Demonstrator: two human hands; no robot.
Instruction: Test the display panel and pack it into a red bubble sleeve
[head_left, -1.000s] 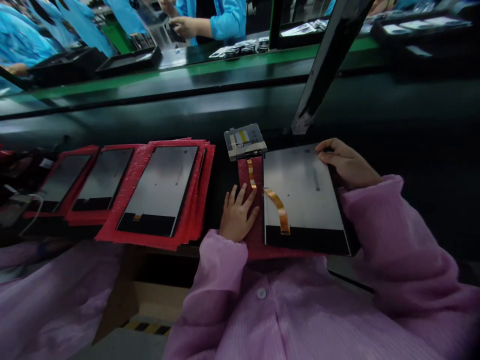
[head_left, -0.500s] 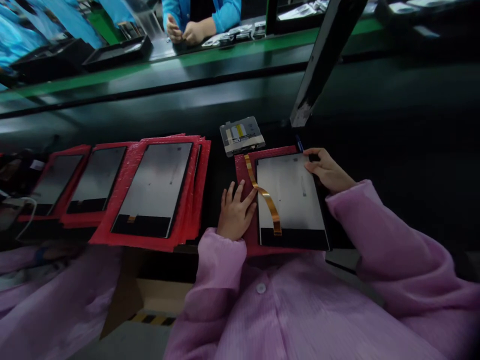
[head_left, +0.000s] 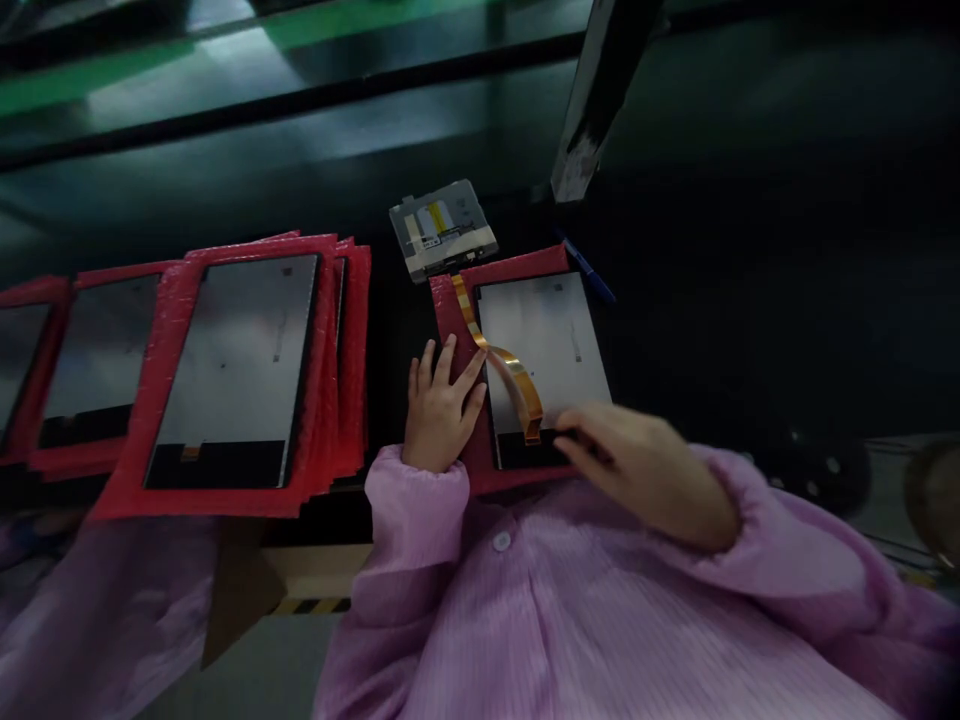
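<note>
- Since the earlier frame, the right hand (head_left: 637, 470) has come from the far corner of the display panel (head_left: 544, 345) to its near edge, centre frame.
- Its blurred fingers seem to pinch where the orange flex cable (head_left: 504, 365) ends; the grip is unclear.
- The left hand (head_left: 439, 410) lies flat and unclenched on the red bubble wrap (head_left: 450, 300).
- Judged step: handling the cable's connector; next needs a fine, steady pinch.
- The small module (head_left: 442, 228) bears a label, unreadable.
- Wrapped panels (head_left: 232, 365) lie stacked at left.

Single head view, from my head: faces forward and down, close over my left hand (head_left: 439, 405), my right hand (head_left: 645, 470), display panel (head_left: 544, 345); dark conveyor (head_left: 750, 250) beyond.
</note>
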